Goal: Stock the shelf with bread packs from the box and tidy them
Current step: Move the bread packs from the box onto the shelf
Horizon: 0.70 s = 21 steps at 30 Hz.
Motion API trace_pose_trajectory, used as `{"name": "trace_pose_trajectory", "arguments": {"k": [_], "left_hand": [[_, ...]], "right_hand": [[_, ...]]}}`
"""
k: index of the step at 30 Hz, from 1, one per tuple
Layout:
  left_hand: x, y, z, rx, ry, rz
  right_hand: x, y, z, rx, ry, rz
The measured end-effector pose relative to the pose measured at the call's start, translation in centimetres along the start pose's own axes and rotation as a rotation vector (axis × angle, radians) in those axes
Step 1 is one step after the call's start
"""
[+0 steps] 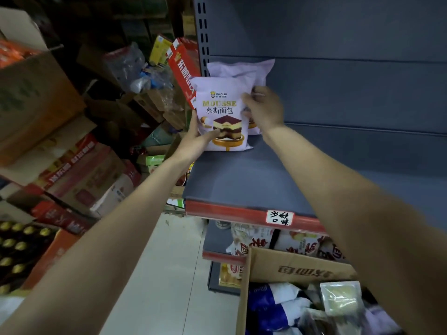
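Note:
A lilac mousse bread pack [221, 102] stands upright on the grey shelf [242, 180] at its far left. A second lilac pack [244, 68] stands right behind it against the back panel. My left hand [197, 137] holds the front pack's lower left edge, thumb across its face. My right hand [264, 108] grips the front pack's right edge, fingers curled round it. The open cardboard box [290, 267] at the lower right holds several more packs in blue, white and clear wrappers.
The shelf to the right of the packs is bare, with a red price strip [242, 213] along its front. Lower shelves hold other bread packs [300, 243]. Stacked cartons [79, 170] and a red box [182, 66] crowd the left side beyond the aisle floor.

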<state>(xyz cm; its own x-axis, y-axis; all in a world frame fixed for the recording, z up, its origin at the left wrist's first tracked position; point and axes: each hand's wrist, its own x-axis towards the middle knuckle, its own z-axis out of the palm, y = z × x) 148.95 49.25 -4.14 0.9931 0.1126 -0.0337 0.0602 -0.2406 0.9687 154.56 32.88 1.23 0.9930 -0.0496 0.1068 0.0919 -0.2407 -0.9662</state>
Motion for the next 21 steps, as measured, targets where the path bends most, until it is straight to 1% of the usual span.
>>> {"name": "trace_pose_trajectory", "arguments": {"k": [1,3,5,6,8,10,12,14,16,18,21], "left_hand": [[0.0,0.1,0.2,0.024,0.037,-0.021],[-0.9,0.6,0.8,0.109,0.182,-0.036],[-2.5,1.1,1.3,0.194,0.307,0.031],[-3.5,1.5,1.6,0.233,0.335,0.082],[-5.9,2.0,2.6,0.316,0.362,0.144],[-8.9,2.3,4.0,0.340,0.361,0.169],[-12.3,2.5,5.9,0.347,0.368,0.228],[-15.7,2.4,7.9,0.406,0.377,0.297],[-18.7,2.0,10.1,0.478,0.334,0.404],[-21.2,0.8,12.6,0.534,0.262,0.528],[-24.3,-1.6,16.6,0.577,0.082,0.596]], "right_hand": [[-0.6,0.3,-0.4,-0.003,0.008,0.001],[-2.4,0.9,-1.5,-0.052,0.007,0.005],[-5.0,1.5,-3.1,-0.150,-0.005,-0.102],[-6.6,1.8,-4.1,-0.202,-0.016,-0.190],[-9.4,2.7,-6.1,-0.326,-0.048,-0.347],[-12.3,3.8,-7.9,-0.466,-0.054,-0.436],[-15.4,4.7,-9.9,-0.569,-0.016,-0.536],[-18.7,6.0,-12.3,-0.652,0.024,-0.602],[-22.2,7.5,-14.8,-0.710,0.030,-0.593],[-25.6,9.6,-17.5,-0.762,-0.003,-0.525],[-30.4,14.1,-21.5,-0.800,-0.106,-0.310]]}}
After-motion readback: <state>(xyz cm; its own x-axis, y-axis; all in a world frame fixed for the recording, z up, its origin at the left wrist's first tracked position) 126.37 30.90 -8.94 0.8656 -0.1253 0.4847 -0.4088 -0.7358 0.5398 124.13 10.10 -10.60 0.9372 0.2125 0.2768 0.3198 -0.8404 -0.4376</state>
